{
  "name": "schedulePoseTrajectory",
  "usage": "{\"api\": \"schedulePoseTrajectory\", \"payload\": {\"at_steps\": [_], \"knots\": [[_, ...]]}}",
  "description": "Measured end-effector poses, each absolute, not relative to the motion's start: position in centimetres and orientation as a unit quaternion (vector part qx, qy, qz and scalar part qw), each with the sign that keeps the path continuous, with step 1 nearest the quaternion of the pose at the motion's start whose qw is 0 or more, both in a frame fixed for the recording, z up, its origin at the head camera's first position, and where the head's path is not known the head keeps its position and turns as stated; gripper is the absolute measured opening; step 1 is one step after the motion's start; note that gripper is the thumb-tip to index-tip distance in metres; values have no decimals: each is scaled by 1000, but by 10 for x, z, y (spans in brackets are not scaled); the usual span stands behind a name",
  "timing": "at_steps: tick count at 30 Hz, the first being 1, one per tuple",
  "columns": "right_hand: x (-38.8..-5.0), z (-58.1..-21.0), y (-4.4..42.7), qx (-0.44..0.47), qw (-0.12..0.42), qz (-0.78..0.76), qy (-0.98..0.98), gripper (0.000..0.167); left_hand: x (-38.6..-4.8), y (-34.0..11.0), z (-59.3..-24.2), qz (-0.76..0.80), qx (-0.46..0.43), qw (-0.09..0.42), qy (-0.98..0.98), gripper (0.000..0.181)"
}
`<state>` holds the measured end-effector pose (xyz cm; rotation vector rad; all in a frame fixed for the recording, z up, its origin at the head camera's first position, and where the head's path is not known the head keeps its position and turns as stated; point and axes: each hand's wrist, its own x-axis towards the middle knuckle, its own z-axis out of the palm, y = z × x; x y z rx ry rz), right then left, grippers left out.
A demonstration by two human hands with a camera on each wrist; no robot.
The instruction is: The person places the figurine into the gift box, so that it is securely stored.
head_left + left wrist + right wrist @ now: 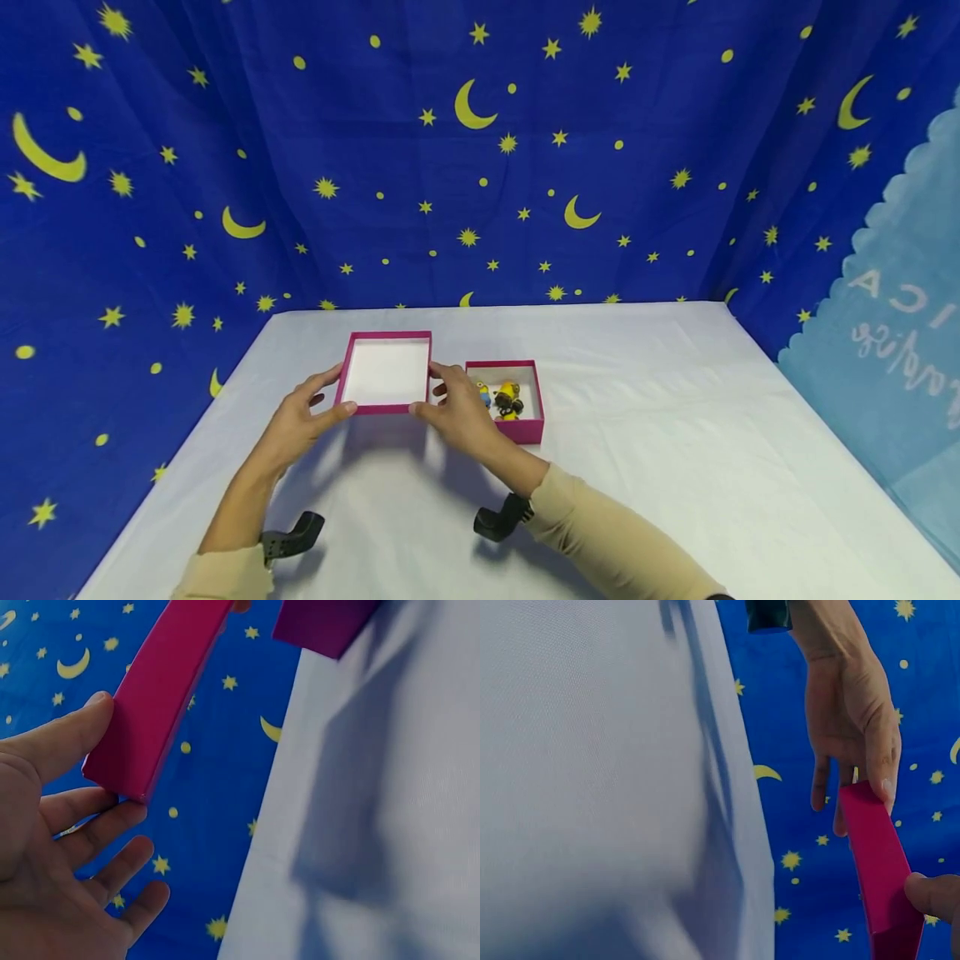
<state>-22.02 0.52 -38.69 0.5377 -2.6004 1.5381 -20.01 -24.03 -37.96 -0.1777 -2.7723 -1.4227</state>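
Note:
My left hand (296,421) and right hand (461,412) hold a square pink box lid (386,371) between them, white inside turned up toward me. It is raised above the table, its shadow falling below. The left thumb and fingers pinch its left near corner; in the left wrist view the lid's pink side (157,697) sits between them, with the lower fingers spread loose. My right hand pinches the right near corner, only its thumb (934,895) showing in the right wrist view. Just right of the lid stands the open pink box (521,431) holding several yellow toy figures (508,392).
A white cloth covers the table (675,433). Behind and left hangs a blue curtain (360,108) with yellow moons and stars. A light-blue panel with lettering (900,358) is at the right. Black wrist cameras are strapped on both forearms.

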Motion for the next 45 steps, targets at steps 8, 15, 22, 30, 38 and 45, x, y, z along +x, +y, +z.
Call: {"api": "schedulePoseTrajectory", "payload": {"at_steps": [8,15,22,30,38,45], "knots": [[-221,-376,29,181,34,495,-849,67,-202,-221,-373,-464,-62,26,-883,80],[-224,-373,49,190,61,510,-836,66,-207,-202,-373,-468,-91,57,-877,78],[-226,-369,66,190,65,532,-823,65,-211,-183,-372,-478,-113,92,-866,75],[-226,-367,85,182,80,523,-829,61,-217,-162,-375,-483,-130,120,-858,74],[-229,-366,98,127,71,537,-831,55,-220,-143,-379,-511,-125,106,-844,72],[-232,-368,108,113,70,548,-826,55,-225,-132,-381,-530,-171,129,-821,65]]}}
